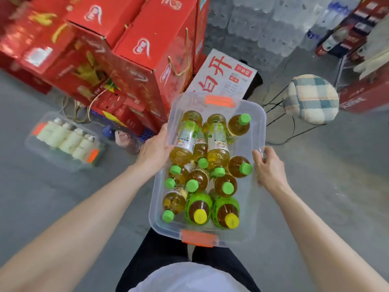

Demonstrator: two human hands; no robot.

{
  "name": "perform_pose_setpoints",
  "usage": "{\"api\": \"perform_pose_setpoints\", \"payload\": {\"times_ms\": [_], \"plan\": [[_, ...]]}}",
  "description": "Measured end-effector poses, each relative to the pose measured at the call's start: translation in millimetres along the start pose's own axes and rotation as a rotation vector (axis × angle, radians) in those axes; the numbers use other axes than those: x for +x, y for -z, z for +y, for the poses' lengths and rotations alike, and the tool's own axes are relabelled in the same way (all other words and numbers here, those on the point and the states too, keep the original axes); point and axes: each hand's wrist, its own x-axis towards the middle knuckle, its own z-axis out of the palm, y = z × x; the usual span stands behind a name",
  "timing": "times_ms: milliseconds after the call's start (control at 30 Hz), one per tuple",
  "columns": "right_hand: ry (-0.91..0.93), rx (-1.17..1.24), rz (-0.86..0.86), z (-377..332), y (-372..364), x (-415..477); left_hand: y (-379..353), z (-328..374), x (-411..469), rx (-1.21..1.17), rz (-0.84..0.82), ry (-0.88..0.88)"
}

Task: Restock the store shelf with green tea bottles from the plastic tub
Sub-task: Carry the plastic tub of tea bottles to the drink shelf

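Both hands are on the clear rectangular plastic tub [251,142], which hangs off the grey floor in the middle of the frame, above the person's dark trousers, with an orange latch at each short end. The left hand [154,153] lies against the left long wall, thumb hooked over the rim. Its other fingers run along the outside of the wall, and how far they curl under I cannot tell. The right hand [269,167] grips the right rim, its fingers curled over the edge.

Inside the tub lie roughly a dozen amber green tea bottles with green caps [217,152], loosely heaped, some flat and some propped up. Two green-wrapped bottles with yellow caps [200,207] sit at the near end.

I judge the step in hand to be carrying: the tub looks full and no bottle has been picked out. No store shelf can be made out plainly. A dark rack at the upper right edge is too blurred to name. The next move calls for bringing the tub to the shelf and setting it down level, since the bottles look free to roll.

At the upper left stand stacked red cardboard cartons [134,49]. Low on the left a second clear tub of white bottles [65,140] sits on the floor. To the right is a wire stool with a checked cushion [311,98].
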Motion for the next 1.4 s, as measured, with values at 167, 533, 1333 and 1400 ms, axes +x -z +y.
{"api": "perform_pose_setpoints", "payload": {"times_ms": [167, 533, 1333, 1400], "plan": [[0.203, -0.127, -0.114, 3, -33, -57, -19, -54, -119, -0.143, 0.126, 0.204], [0.633, -0.441, -0.447, -53, -188, -227, -67, -226, -375, -0.484, 0.394, 0.692], [1.541, -1.021, -1.185, -112, -656, -807, -132, -501, -871, -1.042, 1.269, 1.747], [1.642, -1.087, -1.248, -99, -677, -857, -146, -499, -895, -1.117, 1.364, 1.825]]}}
